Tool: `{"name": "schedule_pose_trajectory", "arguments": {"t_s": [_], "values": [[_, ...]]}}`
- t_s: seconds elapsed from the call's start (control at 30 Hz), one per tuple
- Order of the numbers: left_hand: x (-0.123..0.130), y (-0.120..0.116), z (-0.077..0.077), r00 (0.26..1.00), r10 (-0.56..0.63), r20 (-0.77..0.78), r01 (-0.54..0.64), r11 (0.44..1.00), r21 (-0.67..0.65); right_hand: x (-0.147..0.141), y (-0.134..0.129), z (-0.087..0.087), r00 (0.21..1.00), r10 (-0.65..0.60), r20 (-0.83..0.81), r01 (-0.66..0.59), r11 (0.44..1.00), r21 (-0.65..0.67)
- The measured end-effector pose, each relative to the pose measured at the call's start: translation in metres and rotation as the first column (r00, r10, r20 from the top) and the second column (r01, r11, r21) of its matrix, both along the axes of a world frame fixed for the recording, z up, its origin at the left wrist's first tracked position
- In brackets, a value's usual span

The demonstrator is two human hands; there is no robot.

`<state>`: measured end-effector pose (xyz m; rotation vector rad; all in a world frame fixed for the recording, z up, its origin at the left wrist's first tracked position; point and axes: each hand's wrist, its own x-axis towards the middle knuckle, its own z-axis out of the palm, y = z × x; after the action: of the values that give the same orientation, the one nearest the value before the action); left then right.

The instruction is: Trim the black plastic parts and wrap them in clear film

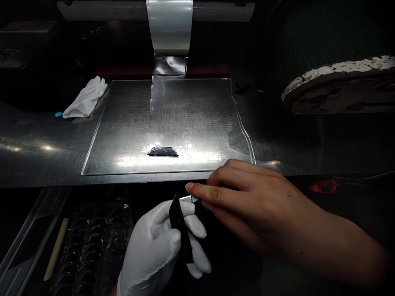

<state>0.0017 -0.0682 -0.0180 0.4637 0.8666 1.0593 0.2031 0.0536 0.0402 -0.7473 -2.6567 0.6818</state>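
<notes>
My left hand (160,242), in a white glove, grips a thin black curved piece (180,230) with a pointed top end, between thumb and fingers. My bare right hand (247,197) comes in from the right, fingers closed together, its fingertips close to the gloved fingers. A small silvery bit (194,199) shows at those fingertips; I cannot make out what it is. On the glass plate (203,123) in front lies a dark trapezoid piece (163,151) on clear film.
Clear film (169,28) hangs from a roller (222,11) onto the plate. A white glove (86,98) and a small blue disc (58,114) lie left. Below left is a plastic tray (92,246) of dark curved pieces. A large round green-sided thing (333,45) stands right.
</notes>
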Motion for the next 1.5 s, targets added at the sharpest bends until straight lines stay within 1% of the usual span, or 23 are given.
{"name": "schedule_pose_trajectory", "arguments": {"t_s": [0.23, 0.4, 0.47, 0.57, 0.67, 0.77, 0.87, 1.03, 1.1, 1.2, 1.27, 1.4, 1.5], "values": [[-0.001, 0.002, 0.01, 0.995, -0.03, -0.098, 0.026, 0.999, -0.046, -0.004, 0.001, 0.004, 0.997, 0.051, 0.064, -0.055, 0.997, 0.059], [-0.006, 0.007, 0.019, 0.987, -0.065, -0.145, 0.045, 0.99, -0.133, -0.006, 0.002, 0.008, 0.995, 0.037, 0.093, -0.044, 0.996, 0.075], [-0.005, 0.009, 0.024, 0.988, -0.071, -0.135, 0.045, 0.982, -0.184, -0.006, 0.003, 0.008, 0.994, 0.031, 0.103, -0.041, 0.995, 0.095], [0.0, 0.008, 0.028, 0.994, -0.073, -0.078, 0.05, 0.965, -0.259, -0.004, 0.005, 0.005, 0.987, -0.003, 0.158, -0.023, 0.987, 0.162], [0.005, 0.005, 0.027, 0.996, -0.081, -0.043, 0.069, 0.968, -0.243, 0.0, 0.008, 0.001, 0.985, -0.027, 0.173, -0.002, 0.986, 0.166], [0.002, 0.005, 0.022, 0.991, -0.13, -0.042, 0.119, 0.972, -0.201, 0.005, 0.007, 0.002, 0.995, -0.022, 0.101, 0.012, 0.995, 0.097], [-0.003, 0.006, 0.018, 0.99, -0.136, -0.03, 0.129, 0.977, -0.168, 0.008, 0.003, 0.006, 0.998, 0.013, 0.063, -0.015, 0.999, 0.032], [-0.002, 0.006, 0.021, 0.992, -0.125, -0.021, 0.116, 0.96, -0.254, 0.009, 0.0, 0.011, 0.995, 0.049, 0.087, -0.047, 0.999, -0.024], [0.002, 0.006, 0.023, 0.995, -0.093, -0.041, 0.08, 0.963, -0.257, 0.008, 0.0, 0.01, 0.994, 0.054, 0.094, -0.052, 0.998, -0.023], [0.007, 0.005, 0.025, 0.995, -0.051, -0.088, 0.029, 0.97, -0.24, 0.008, 0.0, 0.007, 0.995, 0.037, 0.096, -0.038, 0.999, 0.012], [0.008, 0.004, 0.025, 0.996, -0.041, -0.081, 0.02, 0.97, -0.241, 0.007, -0.001, 0.006, 0.995, 0.027, 0.099, -0.031, 0.999, 0.038], [0.005, 0.005, 0.024, 0.998, -0.045, -0.036, 0.035, 0.966, -0.257, 0.005, 0.0, 0.006, 0.994, 0.017, 0.111, -0.024, 0.998, 0.06], [0.001, 0.008, 0.025, 0.994, -0.109, -0.011, 0.101, 0.953, -0.287, 0.003, 0.0, 0.005, 0.995, 0.016, 0.099, -0.022, 0.998, 0.065]]}}
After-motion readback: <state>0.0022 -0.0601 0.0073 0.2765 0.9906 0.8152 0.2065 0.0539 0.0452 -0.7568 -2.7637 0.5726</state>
